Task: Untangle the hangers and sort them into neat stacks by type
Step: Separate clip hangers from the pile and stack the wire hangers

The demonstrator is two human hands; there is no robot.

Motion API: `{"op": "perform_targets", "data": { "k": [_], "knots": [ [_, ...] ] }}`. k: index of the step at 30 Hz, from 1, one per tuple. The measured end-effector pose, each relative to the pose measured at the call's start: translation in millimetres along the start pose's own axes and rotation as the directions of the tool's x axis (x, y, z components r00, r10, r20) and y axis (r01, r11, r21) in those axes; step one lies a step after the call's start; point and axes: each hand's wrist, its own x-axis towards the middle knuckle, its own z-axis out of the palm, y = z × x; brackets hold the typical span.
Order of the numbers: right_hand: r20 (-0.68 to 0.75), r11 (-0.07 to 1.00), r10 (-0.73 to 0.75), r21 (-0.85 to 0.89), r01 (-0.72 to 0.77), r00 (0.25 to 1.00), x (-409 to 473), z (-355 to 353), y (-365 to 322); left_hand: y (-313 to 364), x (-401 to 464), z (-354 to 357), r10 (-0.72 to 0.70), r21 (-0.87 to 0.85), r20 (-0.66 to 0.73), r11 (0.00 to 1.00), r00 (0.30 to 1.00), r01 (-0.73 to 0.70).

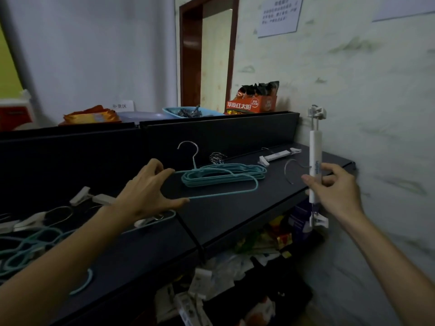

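Observation:
My left hand (150, 191) holds a teal wire hanger (235, 192) by its left end, between fingers and thumb, level over the dark shelf (211, 222). Its metal hook rises behind. Just past it lies a stack of teal hangers (226, 176). My right hand (334, 187) pinches a white clip hanger (315, 165) that stands upright, clips at top and bottom, its metal hook curving left. Another white clip hanger (279, 155) lies flat at the shelf's back right. A tangle of teal hangers (30, 245) and white clip hangers (35, 220) lies at the left.
A wall runs close along the right. A dark back panel (211, 135) stands behind the shelf, with snack boxes (253, 103) and a blue basket (188, 111) above it. Below the shelf's front edge sits a heap of packets (235, 267).

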Motion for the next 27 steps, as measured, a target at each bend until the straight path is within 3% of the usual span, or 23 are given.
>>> {"op": "perform_targets", "data": {
  "k": [5, 10, 14, 21, 24, 27],
  "knots": [
    [-0.010, 1.000, 0.013, -0.017, -0.013, 1.000, 43, 13, 10, 4, 55, 22, -0.046, -0.130, 0.009, 0.990, 0.999, 0.047],
    [-0.017, 0.999, 0.007, -0.041, -0.008, 1.000, 83, 20, 16, 11, 105, 43, -0.049, -0.096, 0.021, 0.994, 0.999, 0.051],
    [-0.005, 1.000, 0.021, -0.008, -0.021, 1.000, 110, 34, 31, 15, 131, 64, -0.030, -0.048, -0.047, 0.998, 0.998, 0.027],
    [0.089, 1.000, 0.014, 0.023, -0.016, 0.996, 155, 55, 59, 32, 165, 76, -0.098, -0.242, -0.218, 0.969, 0.971, 0.044],
    [0.147, 0.999, -0.024, 0.042, 0.019, 0.989, 183, 55, 66, 55, 176, 72, -0.315, -0.503, -0.260, 0.851, 0.913, 0.150],
    [0.199, 0.994, -0.077, 0.089, 0.060, 0.977, 212, 49, 74, 87, 183, 69, -0.516, -0.819, -0.140, 0.540, 0.845, 0.193]
  ]
}}
